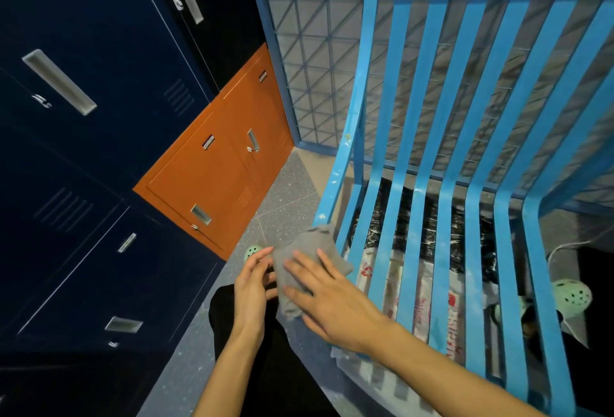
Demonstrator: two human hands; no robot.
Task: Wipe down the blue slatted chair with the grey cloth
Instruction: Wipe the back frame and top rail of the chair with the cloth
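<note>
The blue slatted chair (445, 184) fills the right half of the view, its seat slats running toward me and its back slats rising behind. A bunched grey cloth (307, 252) hangs in the air just left of the seat's front left corner. My left hand (253, 287) holds the cloth's left edge with thumb and fingers. My right hand (327, 297) lies over the cloth from the right with its fingers spread flat on it. The cloth does not touch the chair.
Dark blue lockers (83, 151) and an orange locker (216, 167) line the left side. A blue wire-mesh panel (309, 61) stands behind the chair. Plastic bags (428, 240) lie under the seat. Pale green clogs (573, 295) and my black trouser leg (232, 310) are on the speckled floor.
</note>
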